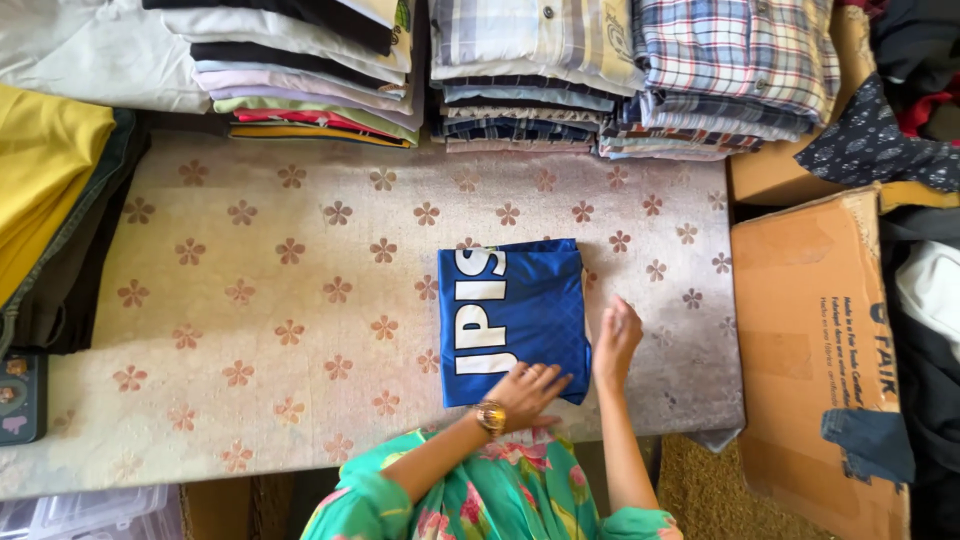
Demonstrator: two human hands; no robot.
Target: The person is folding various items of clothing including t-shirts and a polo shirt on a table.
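Head view: left hand (527,388) flat, open on the soft, light folded blue shirt (512,315); right hand (616,338) open, touching its right edge, the best hold.

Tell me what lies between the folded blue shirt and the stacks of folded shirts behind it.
Only bare flowered table cover, seen in the head view, separates the blue shirt from the stacks.
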